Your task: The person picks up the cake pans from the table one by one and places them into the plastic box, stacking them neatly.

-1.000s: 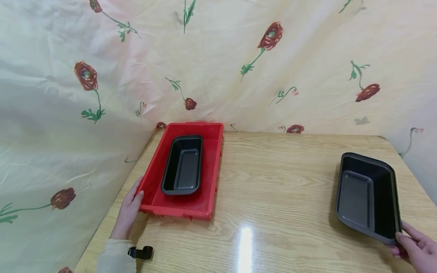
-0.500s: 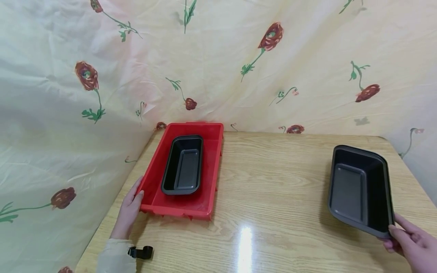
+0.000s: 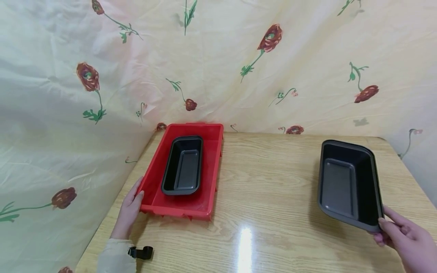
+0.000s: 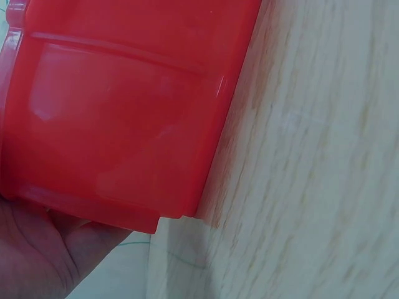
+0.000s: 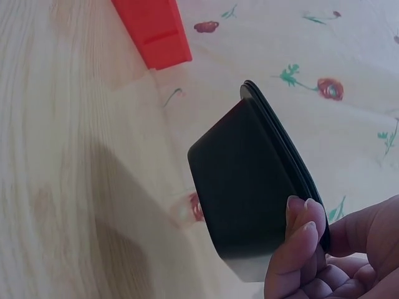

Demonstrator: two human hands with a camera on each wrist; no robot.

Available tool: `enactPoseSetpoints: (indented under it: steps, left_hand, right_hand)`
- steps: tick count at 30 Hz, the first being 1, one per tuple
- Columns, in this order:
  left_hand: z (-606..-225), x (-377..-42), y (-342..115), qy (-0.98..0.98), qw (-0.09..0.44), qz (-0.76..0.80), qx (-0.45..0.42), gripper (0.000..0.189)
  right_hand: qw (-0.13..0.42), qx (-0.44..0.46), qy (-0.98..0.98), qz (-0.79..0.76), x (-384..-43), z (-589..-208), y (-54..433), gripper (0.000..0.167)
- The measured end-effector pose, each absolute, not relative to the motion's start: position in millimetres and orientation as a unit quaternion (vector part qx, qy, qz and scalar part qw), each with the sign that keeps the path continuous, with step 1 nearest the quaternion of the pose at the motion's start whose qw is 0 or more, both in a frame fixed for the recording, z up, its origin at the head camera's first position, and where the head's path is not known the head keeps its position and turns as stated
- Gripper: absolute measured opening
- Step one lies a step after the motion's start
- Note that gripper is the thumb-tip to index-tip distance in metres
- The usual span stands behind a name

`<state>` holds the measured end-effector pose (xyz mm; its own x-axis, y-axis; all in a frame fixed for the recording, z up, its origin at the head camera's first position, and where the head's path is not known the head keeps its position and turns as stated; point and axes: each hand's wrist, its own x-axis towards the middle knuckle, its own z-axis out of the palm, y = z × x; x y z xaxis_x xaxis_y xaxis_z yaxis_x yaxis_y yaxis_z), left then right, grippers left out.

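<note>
My right hand pinches the near right corner of a black loaf pan, thumb on the rim and fingers curled beneath. The pan is tilted and raised off the table, its shadow below. In the right wrist view the pan's dark outer wall faces the camera, and its rim looks layered. On the left, my left hand grips the near left corner of a red plastic tray; the left wrist view has the tray's outer wall close up. Another black loaf pan sits inside the tray.
The wooden table lies between the tray and the raised pan, with a bright light reflection near its front. A flowered cloth hangs behind the table and along its left side. A black band is on the left wrist.
My right hand has carried the held loaf pan leftward and slightly upward in the head view. My left hand, the tray and the pan inside it have stayed put.
</note>
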<state>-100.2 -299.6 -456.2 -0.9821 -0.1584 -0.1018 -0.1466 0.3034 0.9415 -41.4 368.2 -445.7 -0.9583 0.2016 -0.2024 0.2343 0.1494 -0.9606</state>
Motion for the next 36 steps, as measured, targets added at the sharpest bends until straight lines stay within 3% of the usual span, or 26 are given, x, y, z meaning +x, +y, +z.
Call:
enactPoseSetpoints:
  steps: [20, 36]
  left_hand:
    - [-454.1, -99.9, -299.0, -0.809, 0.007, -0.580, 0.098, 0.055]
    - [-456.0, -100.5, -300.2, -0.805, 0.003, -0.585, 0.099, 0.055]
  right_hand:
    - [0.064, 0.085, 0.793, -0.600, -53.6, -428.0, 346.4, 0.062]
    - [0.044, 0.028, 0.763, -0.644, -60.2, -418.4, 327.5, 0.064]
